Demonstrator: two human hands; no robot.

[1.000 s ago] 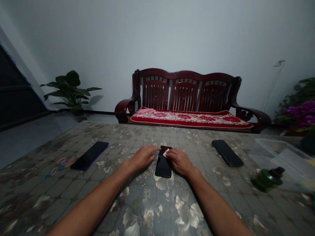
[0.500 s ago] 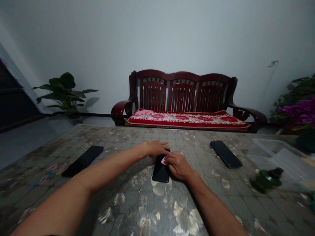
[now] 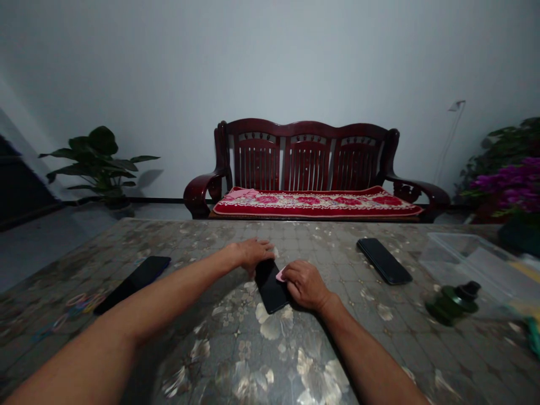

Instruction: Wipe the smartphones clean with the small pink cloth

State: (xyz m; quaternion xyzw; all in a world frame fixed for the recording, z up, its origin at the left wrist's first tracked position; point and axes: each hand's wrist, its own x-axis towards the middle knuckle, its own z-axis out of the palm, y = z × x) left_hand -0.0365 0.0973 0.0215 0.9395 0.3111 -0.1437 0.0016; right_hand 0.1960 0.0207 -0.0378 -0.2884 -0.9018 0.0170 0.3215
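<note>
From where I stand, the counter [image 3: 198, 346] has things scattered to both sides of the person. Off to the left lies a dark phone [image 3: 141, 277], its near end partly hidden by the left forearm, with a loose cluster of coloured rings [image 3: 76, 301] just beside it. Over on the right there's a second dark phone [image 3: 385, 261], then a green bottle [image 3: 450, 305] in front of a clear box [image 3: 445, 260]. Beyond the counter stands a bench [image 3: 307, 163], between a leafy plant [image 3: 99, 160] on one side and purple flowers [image 3: 512, 185] on the other.

The middle phone [image 3: 270, 288] lies flat between the two hands, skewed, its near end angled to the right. The left hand [image 3: 253, 253] reaches over its far end, fingers stretched out and slightly apart; I can't tell whether they grip the edge. The right hand [image 3: 307, 283] is curled, pinching a small pink pad [image 3: 279, 275] between thumb and fingers over the phone's right side.

That phone has a smooth black face. Floral and tile patterns cover the counter, catching a soft sheen. The bench is glossy, dark red wood with slatted back panels and curling arms, its long red seat cover [image 3: 316, 201] edged in pale scallops.
</note>
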